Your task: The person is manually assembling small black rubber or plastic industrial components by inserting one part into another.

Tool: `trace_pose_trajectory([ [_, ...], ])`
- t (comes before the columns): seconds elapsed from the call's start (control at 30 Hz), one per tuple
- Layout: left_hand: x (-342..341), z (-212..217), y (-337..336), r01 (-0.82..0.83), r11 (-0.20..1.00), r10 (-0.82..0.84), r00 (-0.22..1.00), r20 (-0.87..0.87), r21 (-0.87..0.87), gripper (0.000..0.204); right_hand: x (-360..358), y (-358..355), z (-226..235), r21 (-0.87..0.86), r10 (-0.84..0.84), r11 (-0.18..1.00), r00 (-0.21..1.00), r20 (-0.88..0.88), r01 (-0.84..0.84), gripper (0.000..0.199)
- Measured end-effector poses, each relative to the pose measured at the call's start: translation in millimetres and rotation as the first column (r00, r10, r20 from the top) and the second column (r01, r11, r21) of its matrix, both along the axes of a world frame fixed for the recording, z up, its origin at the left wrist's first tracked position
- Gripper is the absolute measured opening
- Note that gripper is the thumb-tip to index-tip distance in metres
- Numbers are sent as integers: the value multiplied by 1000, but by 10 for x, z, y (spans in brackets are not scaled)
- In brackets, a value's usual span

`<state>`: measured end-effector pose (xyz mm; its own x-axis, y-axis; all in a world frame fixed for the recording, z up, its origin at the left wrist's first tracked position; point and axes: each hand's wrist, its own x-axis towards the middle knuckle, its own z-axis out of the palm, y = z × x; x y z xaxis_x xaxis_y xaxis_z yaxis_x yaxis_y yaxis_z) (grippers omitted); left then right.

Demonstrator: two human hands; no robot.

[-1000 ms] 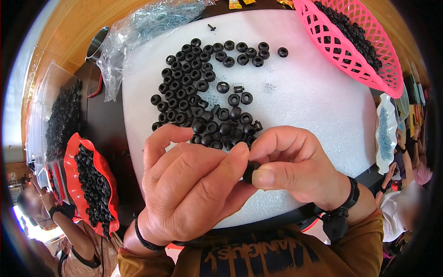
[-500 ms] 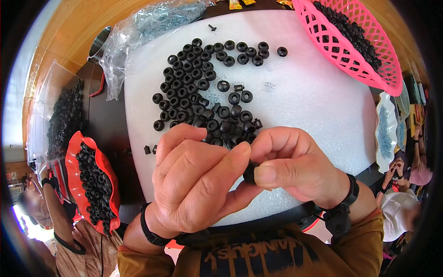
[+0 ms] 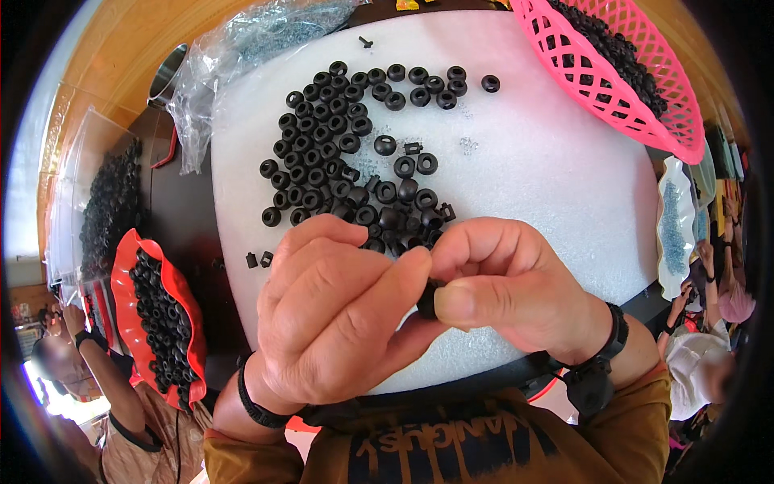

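Two hands meet over the white foam pad (image 3: pixel 564 185): left hand (image 3: pixel 339 323) and right hand (image 3: pixel 508 290) both pinch one small black ring (image 3: pixel 427 300) between fingertips, just below the pile of black rings (image 3: pixel 355 161). Fitting step, I judge; steady alignment is needed next.

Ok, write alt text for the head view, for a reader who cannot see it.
Two bare hands, left hand and right hand, pinch one small black ring together above a white foam sheet strewn with similar black rings. A pink mesh basket sits at upper right, a red tray of rings at left.
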<state>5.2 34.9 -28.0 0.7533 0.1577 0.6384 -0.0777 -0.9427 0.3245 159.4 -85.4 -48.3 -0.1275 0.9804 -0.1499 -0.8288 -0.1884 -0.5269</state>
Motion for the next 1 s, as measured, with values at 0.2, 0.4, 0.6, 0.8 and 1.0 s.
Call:
trace_pose_trajectory([
  [0.2, 0, -38, 34, 61, 989, -64, 998, -18, -136, 45, -12, 21, 11, -2, -38, 999, 997, 71, 38, 16],
  [0.4, 4, -53, 10, 26, 994, -30, 999, -34, -107, 47, -29, 33, 30, -5, -42, 999, 987, 152, 44, 14],
  [0.6, 12, -38, 0, 7, 997, -12, 998, -58, -75, 47, -30, 31, 6, -9, -53, 998, 984, 171, 55, 11],
  [0.8, 11, 17, -5, -77, 995, 84, 987, -137, 58, 51, -44, 31, -5, -9, -53, 998, 988, 143, 54, 12],
  [1.0, -16, 47, -11, -37, 989, 78, 954, -288, 146, 54, -59, 34, 7, -1, -25, 1000, 994, 103, 25, 13],
])
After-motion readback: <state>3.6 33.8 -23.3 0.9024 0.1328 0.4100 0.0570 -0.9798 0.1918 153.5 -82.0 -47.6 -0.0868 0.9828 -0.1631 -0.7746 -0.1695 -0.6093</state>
